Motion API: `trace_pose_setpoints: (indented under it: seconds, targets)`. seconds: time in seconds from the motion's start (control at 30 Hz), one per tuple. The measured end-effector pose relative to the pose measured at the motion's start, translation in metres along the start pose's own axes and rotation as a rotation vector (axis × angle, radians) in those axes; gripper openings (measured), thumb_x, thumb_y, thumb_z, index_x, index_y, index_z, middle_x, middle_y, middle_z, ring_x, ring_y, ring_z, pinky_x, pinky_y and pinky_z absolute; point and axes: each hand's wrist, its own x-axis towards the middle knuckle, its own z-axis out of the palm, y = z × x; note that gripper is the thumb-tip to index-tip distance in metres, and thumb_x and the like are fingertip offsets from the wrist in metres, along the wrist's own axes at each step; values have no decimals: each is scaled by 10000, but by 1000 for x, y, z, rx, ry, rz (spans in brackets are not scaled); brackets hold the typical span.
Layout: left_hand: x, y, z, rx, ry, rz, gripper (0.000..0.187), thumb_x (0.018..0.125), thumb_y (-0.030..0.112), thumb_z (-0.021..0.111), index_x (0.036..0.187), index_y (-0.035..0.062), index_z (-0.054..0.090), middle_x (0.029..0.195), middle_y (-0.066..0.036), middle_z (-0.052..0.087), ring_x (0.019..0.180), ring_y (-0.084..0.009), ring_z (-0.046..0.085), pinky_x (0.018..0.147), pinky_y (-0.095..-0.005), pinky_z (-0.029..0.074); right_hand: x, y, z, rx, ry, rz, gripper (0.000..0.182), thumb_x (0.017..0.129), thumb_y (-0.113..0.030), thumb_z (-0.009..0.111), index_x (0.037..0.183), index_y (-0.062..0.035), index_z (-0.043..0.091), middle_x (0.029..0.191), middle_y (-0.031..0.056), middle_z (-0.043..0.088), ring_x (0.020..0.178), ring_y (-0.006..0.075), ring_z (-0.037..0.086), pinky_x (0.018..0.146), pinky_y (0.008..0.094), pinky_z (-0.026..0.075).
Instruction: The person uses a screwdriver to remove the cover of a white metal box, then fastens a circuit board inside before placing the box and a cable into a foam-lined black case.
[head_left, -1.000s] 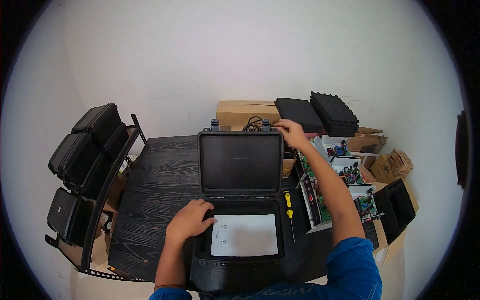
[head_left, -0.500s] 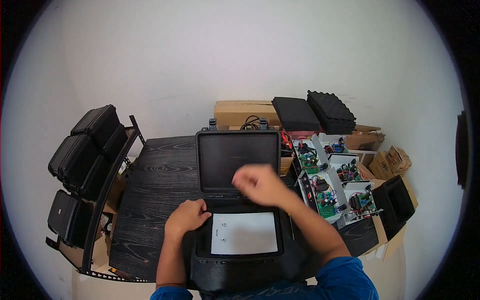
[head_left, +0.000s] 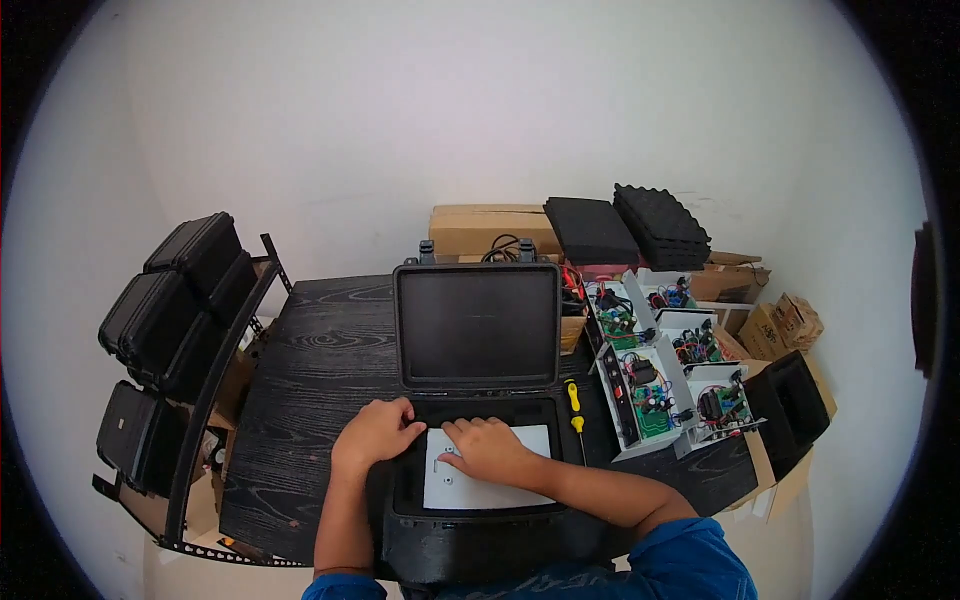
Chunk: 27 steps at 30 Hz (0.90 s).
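An open black case (head_left: 400, 330) stands on the dark table, its lid upright at the back. In its foam-lined base lies a white panel (head_left: 510, 494) with small round fittings near its left side. My left hand (head_left: 378, 434) rests on the case's left edge, fingers bent and close together, the thumb by the panel's upper left corner; whether it grips anything is hidden. My right hand (head_left: 490, 452) lies palm down on the panel's upper left part, its fingers spread a little and nothing held.
A yellow-handled screwdriver (head_left: 574, 397) lies right of the case. Farther right are white housings with circuit boards (head_left: 645, 395). Black foam (head_left: 592, 228) and a cardboard box (head_left: 490, 228) stand behind. Closed black cases (head_left: 160, 315) fill a rack (head_left: 205, 410) at left.
My right hand has come down from in front of the lid onto the panel. The screwdriver beside the case is now uncovered. My left hand has barely moved.
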Motion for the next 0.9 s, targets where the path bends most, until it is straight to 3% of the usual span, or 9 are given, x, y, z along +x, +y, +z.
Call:
trace_pose_setpoints:
  seconds: [0.2,0.4,0.7,0.8,0.9]
  targets:
    - [3,2,-5,-27,-27,-41,312,945,287,701,997,-21,713,770,-220,724,722,-361,730,691,-420,557,5,4,-2,42,-71,19,552,998,-405,665,1324,36,596,1180,224,690,1032,378,719,849,473,598]
    - [8,-10,-7,-182,-70,-69,294,1022,241,580,1039,-25,705,779,-168,757,724,-302,747,696,-407,563,-6,1,-32,137,34,18,535,1008,-381,657,1345,29,589,1228,207,677,1091,363,708,893,464,594]
    - [6,-19,-14,-169,-186,-12,356,1074,282,522,1062,-29,696,860,-146,765,804,-256,749,754,-378,566,-20,15,-81,379,247,42,517,1027,-320,632,1419,-3,513,1298,227,622,1141,452,652,961,484,543]
    - [-5,-31,-31,-322,-34,71,356,1075,293,526,1035,-22,688,876,-170,760,834,-313,745,773,-403,555,-4,11,-103,409,390,10,489,1030,-295,626,1405,-3,511,1270,233,620,1125,463,650,935,486,539]
    - [-29,-24,-63,-402,239,68,422,1109,322,476,1124,-46,684,937,-173,752,903,-263,732,826,-387,551,30,-4,-128,417,503,-78,471,1031,-284,619,1400,-11,513,1250,235,620,1108,457,651,909,486,539]
